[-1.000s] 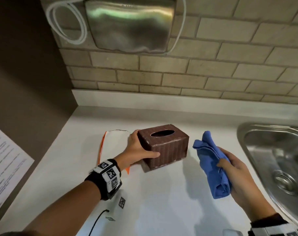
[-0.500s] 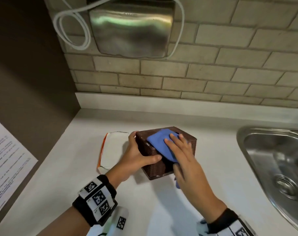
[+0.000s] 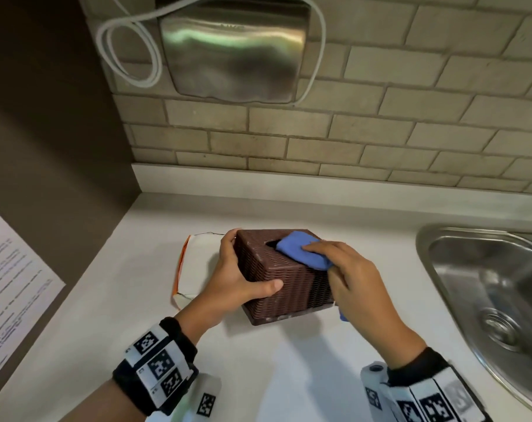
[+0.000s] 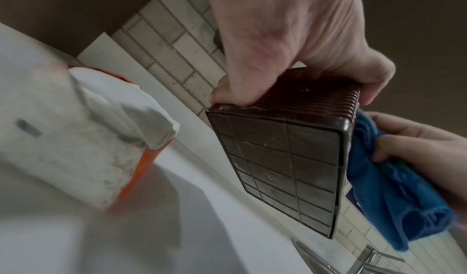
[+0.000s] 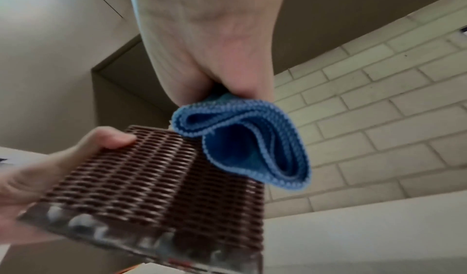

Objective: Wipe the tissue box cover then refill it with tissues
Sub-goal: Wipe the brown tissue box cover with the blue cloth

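My left hand [image 3: 237, 278] grips the brown woven tissue box cover [image 3: 277, 278], thumb on the near side and fingers round the far end. The cover is tilted, and its gridded base [image 4: 283, 158] shows off the counter in the left wrist view. My right hand [image 3: 341, 263] holds a folded blue cloth [image 3: 301, 249] and presses it on the cover's top, half over the oval slot. The cloth's loose end [image 5: 252, 148] hangs beside the cover [image 5: 156, 178]. A white tissue pack [image 3: 194, 263] with an orange edge lies on the counter behind my left hand.
A steel sink [image 3: 487, 284] is set into the white counter at the right. A metal hand dryer [image 3: 234, 50] with a looped white cable [image 3: 127, 50] hangs on the brick wall. A printed sheet [image 3: 12, 284] is on the left wall.
My right hand brought the cloth from beside the cover onto its top, then slid it toward the right end. My left hand turned and tilted the cover.
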Demonstrator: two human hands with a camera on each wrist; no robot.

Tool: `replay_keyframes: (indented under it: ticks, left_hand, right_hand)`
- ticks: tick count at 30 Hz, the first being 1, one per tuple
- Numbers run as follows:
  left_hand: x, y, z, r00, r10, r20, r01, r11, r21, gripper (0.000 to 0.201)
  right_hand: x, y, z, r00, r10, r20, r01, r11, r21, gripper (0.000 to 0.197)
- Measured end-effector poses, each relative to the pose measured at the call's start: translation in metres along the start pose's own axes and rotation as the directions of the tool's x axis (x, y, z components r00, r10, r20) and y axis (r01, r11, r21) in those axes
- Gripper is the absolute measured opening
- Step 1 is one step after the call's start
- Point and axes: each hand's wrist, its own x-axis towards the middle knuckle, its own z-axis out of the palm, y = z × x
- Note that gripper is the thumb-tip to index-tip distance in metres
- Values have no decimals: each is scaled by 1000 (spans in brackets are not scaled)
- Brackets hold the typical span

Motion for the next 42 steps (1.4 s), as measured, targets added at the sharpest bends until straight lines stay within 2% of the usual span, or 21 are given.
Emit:
replay_keyframes:
  ticks: [2,8,10,13,14,18,20,22,24,26,27,29,31,32,35,38,39,40,42]
  left_hand:
    - [-1,0,-1,1000,-3,12,3,1000,22,123]
    - [-2,4,5,1000,17,-5,-17,1000,6,111]
    - [-4,3,0,1000,22,-11,-23,1000,-10,116]
    - [-6,1,-5,1000,23,15,-22,1000,-18,122]
    - [-6,1,-4,1000,22,16,-22,1000,-17,122]
    - [-6,5,6,999,46,10,-46,998,32,115]
    - [-8,6,8,998,60,-6,-60,997,42,115]
    - [-12,4,2,997,78,-16,-77,996,38,118]
    - [-16,3,-5,997,80,2,-80,996,26,121]
    - [-18,3,-7,997,75,21,-75,997,11,123]
    - [-17,4,-6,997,78,21,-78,997,14,123]
    - [-15,6,1,997,82,0,-82,996,43,123]
    - [-12,6,9,996,91,-6,-90,993,70,119]
    - [-12,7,12,995,95,0,-95,992,79,117]
    - [-15,4,10,994,107,-15,-106,992,69,119]
    - [-18,0,3,995,101,7,-101,993,53,122]
    - [-18,0,3,995,96,21,-97,993,62,121]
    - [-19,1,3,995,93,25,-94,993,66,120]
    - [-17,3,6,995,98,33,-100,992,75,116]
  right_hand:
    - [-1,-1,-1,1000,23,-5,-23,999,-46,53]
    - [-4,-30,18,993,-117,20,118,989,-93,53]
    - [-2,-16,7,998,-63,8,64,995,-72,49]
    - [1,2,-10,996,87,14,-86,993,-76,48]
    - [1,-1,-9,996,93,8,-92,991,-95,48]
    - [-8,-42,13,997,-67,48,72,990,-120,54]
    - [-11,-44,12,993,-81,85,89,992,-90,59]
    - [-10,-28,-1,997,-26,71,30,998,-61,59]
    - [-7,-4,-18,991,130,44,-126,989,-76,52]
    - [-3,7,-26,961,272,57,-266,960,-93,51]
    - [-3,2,-23,965,258,45,-252,961,-113,50]
    - [-9,-21,-9,994,103,28,-97,981,-169,51]
    - [-18,-48,7,998,-45,42,51,987,-155,53]
    - [-22,-57,11,995,-70,74,80,987,-138,52]
    - [-17,-45,2,985,9,169,1,998,-61,63]
    - [-5,-18,-20,960,219,173,-196,970,-141,53]
    - [-4,-14,-23,954,254,160,-229,961,-158,53]
    - [-7,-17,-22,954,251,166,-222,960,-172,53]
    - [-15,-37,-15,970,132,204,-102,983,-150,54]
